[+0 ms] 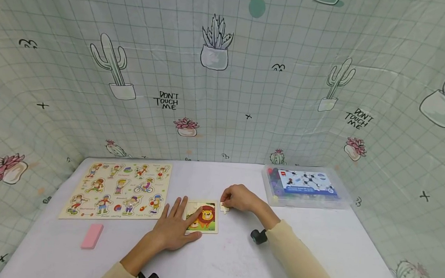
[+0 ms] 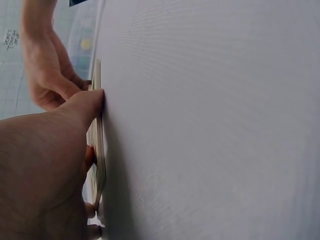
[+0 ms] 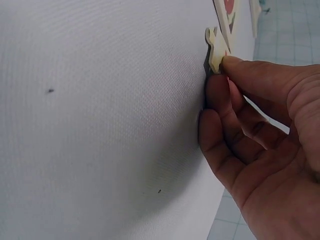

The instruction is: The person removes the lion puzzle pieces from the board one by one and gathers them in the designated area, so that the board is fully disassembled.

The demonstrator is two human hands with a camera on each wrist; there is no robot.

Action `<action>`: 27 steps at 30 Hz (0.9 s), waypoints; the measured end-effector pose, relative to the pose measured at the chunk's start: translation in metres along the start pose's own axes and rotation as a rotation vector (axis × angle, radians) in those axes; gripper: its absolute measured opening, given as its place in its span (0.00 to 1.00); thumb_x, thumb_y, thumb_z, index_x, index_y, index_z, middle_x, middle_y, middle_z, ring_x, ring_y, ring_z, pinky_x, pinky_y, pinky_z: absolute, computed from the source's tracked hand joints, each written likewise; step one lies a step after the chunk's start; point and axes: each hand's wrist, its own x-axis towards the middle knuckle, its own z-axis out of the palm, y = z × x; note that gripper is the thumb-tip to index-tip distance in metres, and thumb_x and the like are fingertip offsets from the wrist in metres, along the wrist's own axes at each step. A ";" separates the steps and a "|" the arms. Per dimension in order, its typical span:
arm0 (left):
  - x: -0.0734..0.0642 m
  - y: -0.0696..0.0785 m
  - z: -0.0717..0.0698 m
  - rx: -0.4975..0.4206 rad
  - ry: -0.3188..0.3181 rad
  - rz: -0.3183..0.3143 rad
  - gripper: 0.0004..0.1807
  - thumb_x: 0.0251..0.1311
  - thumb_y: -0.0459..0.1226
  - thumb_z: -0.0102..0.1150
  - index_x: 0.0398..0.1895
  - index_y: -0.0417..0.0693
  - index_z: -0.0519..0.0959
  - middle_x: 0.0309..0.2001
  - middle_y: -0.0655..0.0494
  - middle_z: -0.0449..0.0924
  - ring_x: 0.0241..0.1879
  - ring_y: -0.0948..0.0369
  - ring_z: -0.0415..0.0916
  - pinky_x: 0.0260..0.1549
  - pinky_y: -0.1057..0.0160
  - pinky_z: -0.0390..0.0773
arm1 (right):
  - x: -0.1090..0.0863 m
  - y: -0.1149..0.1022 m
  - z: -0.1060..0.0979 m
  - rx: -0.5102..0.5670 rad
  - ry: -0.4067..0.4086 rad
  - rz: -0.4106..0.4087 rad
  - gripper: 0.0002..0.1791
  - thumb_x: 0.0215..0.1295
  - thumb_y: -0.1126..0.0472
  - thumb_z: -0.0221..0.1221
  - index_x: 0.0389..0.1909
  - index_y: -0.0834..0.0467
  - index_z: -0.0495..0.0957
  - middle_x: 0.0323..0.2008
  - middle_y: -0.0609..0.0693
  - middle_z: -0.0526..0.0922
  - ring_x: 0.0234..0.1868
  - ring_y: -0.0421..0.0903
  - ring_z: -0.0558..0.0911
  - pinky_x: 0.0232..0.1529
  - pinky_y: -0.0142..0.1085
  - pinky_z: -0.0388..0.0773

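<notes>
A small square jigsaw puzzle [image 1: 207,220] with a lion picture lies flat on the table, its upper left part pale. Across its left side rests my left hand [image 1: 172,229], fingers spread and thumb near the lower edge. In the left wrist view that thumb touches the edge of the puzzle board [image 2: 99,142]. Just off the puzzle's upper right corner, my right hand [image 1: 240,198] pinches a small cream puzzle piece [image 3: 218,49] between thumb and fingertips. The piece is tilted in the right wrist view, close to the tabletop. My fingers hide part of it.
A large wooden board [image 1: 119,190] with printed sports figures lies at the back left. Nearer me is a pink block [image 1: 92,236]. A clear plastic case [image 1: 307,187] with a molecule-picture label stands at the back right. A patterned curtain [image 1: 225,93] hangs behind the table.
</notes>
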 end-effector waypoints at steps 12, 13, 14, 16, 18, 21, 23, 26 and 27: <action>0.001 0.000 0.003 -0.003 0.001 -0.002 0.40 0.67 0.64 0.50 0.78 0.63 0.60 0.80 0.36 0.39 0.79 0.39 0.37 0.72 0.34 0.43 | 0.000 -0.002 0.000 0.012 -0.001 0.011 0.04 0.66 0.61 0.66 0.33 0.58 0.84 0.27 0.42 0.80 0.30 0.40 0.75 0.34 0.33 0.74; 0.001 0.000 0.003 -0.004 0.002 -0.003 0.40 0.67 0.64 0.50 0.78 0.63 0.60 0.80 0.35 0.40 0.79 0.39 0.37 0.72 0.34 0.43 | 0.001 -0.002 0.000 0.010 -0.002 0.013 0.04 0.66 0.62 0.66 0.33 0.58 0.84 0.27 0.42 0.80 0.30 0.40 0.75 0.34 0.33 0.74; 0.000 0.000 0.003 -0.006 0.002 -0.003 0.40 0.67 0.64 0.50 0.78 0.63 0.60 0.80 0.35 0.39 0.79 0.39 0.37 0.72 0.34 0.43 | 0.001 -0.002 0.000 0.010 -0.001 0.012 0.04 0.65 0.62 0.66 0.33 0.58 0.84 0.27 0.42 0.80 0.30 0.40 0.75 0.34 0.33 0.74; 0.000 0.000 0.003 -0.009 0.006 0.001 0.40 0.67 0.64 0.50 0.78 0.63 0.60 0.80 0.36 0.40 0.79 0.39 0.37 0.72 0.34 0.43 | 0.001 -0.002 0.000 0.010 -0.003 0.013 0.03 0.65 0.62 0.66 0.33 0.58 0.84 0.27 0.42 0.80 0.30 0.40 0.76 0.34 0.33 0.75; 0.000 0.001 0.003 -0.006 0.010 0.012 0.39 0.67 0.64 0.50 0.78 0.63 0.60 0.80 0.37 0.40 0.79 0.40 0.38 0.72 0.34 0.43 | 0.002 -0.003 0.001 0.005 -0.001 0.011 0.03 0.64 0.63 0.67 0.33 0.58 0.84 0.27 0.42 0.80 0.30 0.40 0.76 0.34 0.33 0.75; 0.000 0.000 0.003 -0.003 0.021 0.044 0.38 0.68 0.62 0.51 0.78 0.62 0.60 0.80 0.39 0.40 0.79 0.41 0.38 0.72 0.35 0.43 | 0.002 -0.004 0.001 -0.010 0.004 0.009 0.03 0.63 0.64 0.68 0.32 0.58 0.84 0.27 0.43 0.79 0.30 0.39 0.75 0.34 0.33 0.74; 0.001 0.000 0.003 -0.001 0.028 0.070 0.38 0.69 0.60 0.51 0.79 0.61 0.60 0.81 0.40 0.41 0.79 0.41 0.38 0.72 0.35 0.42 | 0.003 -0.004 0.001 -0.020 0.008 0.007 0.02 0.62 0.64 0.68 0.32 0.57 0.84 0.26 0.43 0.79 0.30 0.39 0.75 0.35 0.33 0.74; 0.002 -0.002 0.004 0.005 0.037 0.108 0.38 0.69 0.59 0.51 0.79 0.59 0.60 0.80 0.40 0.43 0.79 0.41 0.38 0.72 0.34 0.41 | 0.003 -0.004 0.001 -0.020 0.005 0.007 0.02 0.62 0.66 0.67 0.31 0.56 0.84 0.26 0.43 0.79 0.30 0.40 0.75 0.34 0.33 0.74; 0.002 -0.003 0.004 0.006 0.042 0.119 0.38 0.69 0.59 0.52 0.79 0.59 0.60 0.80 0.40 0.44 0.79 0.40 0.39 0.72 0.34 0.41 | 0.003 -0.005 0.001 -0.017 0.002 0.007 0.03 0.62 0.66 0.67 0.31 0.56 0.84 0.26 0.43 0.79 0.29 0.40 0.75 0.34 0.33 0.74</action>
